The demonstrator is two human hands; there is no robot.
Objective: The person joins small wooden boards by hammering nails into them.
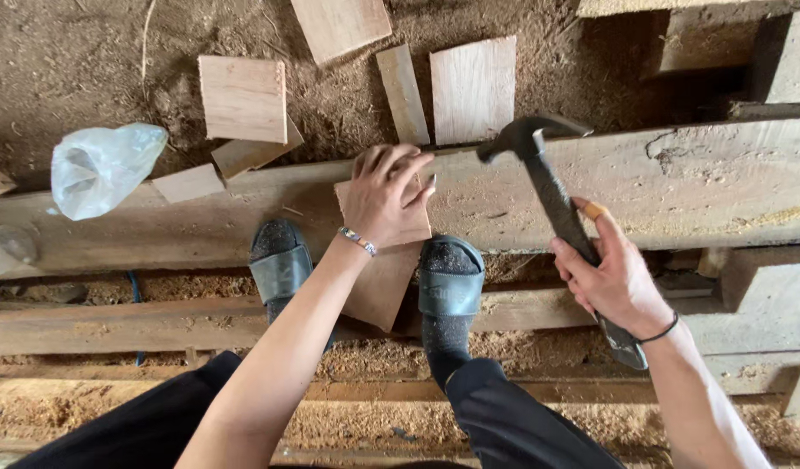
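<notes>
Fingers (398,169) of the left hand (384,204) press flat on a stiff, light wooden board (384,282) leaning against the long beam (678,187), while the right hand (612,278) grips a head-heavy hammer (552,187) low on its handle.

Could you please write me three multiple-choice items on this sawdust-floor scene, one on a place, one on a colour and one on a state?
1. Where does the left hand rest?
A. on a small wooden board on the long plank
B. on the plastic bag
C. on a sandal

2. What colour is the hammer?
A. red
B. dark, near black
C. yellow

3. How is the hammer held?
A. lying on the floor
B. gripped by both hands
C. raised above the plank in the right hand

Answers: 1 A, the fingers press the small board; 2 B, head and handle are dark; 3 C, only the right hand grips the handle.
</notes>
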